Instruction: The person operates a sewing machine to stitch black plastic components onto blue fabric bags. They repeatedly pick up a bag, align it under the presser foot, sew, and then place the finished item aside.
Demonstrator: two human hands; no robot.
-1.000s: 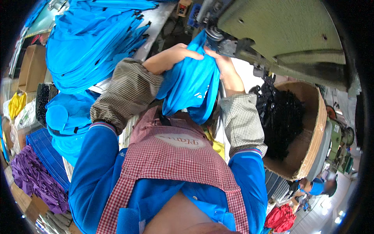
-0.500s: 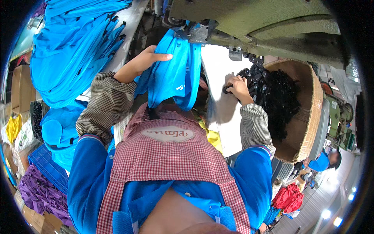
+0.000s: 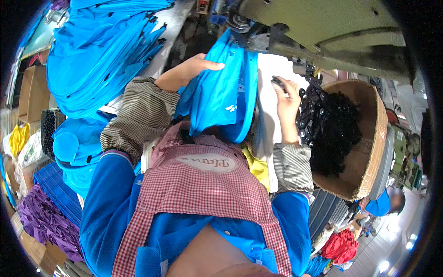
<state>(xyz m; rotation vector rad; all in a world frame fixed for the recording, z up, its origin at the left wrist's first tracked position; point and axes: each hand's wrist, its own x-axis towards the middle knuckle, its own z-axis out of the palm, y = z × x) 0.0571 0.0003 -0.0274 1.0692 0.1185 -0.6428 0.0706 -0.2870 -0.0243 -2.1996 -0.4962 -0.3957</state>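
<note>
My left hand (image 3: 199, 70) grips a folded blue fabric piece (image 3: 219, 92), its thumb on the near face and the other fingers hidden behind. The piece hangs below the machine head, its rounded lower edge close to my apron. Between the thumb and fingers of my right hand (image 3: 288, 98) is a small dark black piece (image 3: 278, 82), too small to identify. That hand is raised over the white work surface (image 3: 268, 104), just left of a heap of black plastic pieces (image 3: 310, 108).
A green machine (image 3: 332, 34) overhangs the far side. At right, a cardboard box (image 3: 374, 147) holds more black pieces. Stacked blue fabric pieces (image 3: 97, 60) lie at far left, with purple fabric (image 3: 48, 221) nearer. Another person (image 3: 380, 204) is at the far right.
My right hand has lifted from beside the black heap, bringing up the small black piece. My left hand keeps its hold on the blue fabric; the whole view has shifted slightly.
</note>
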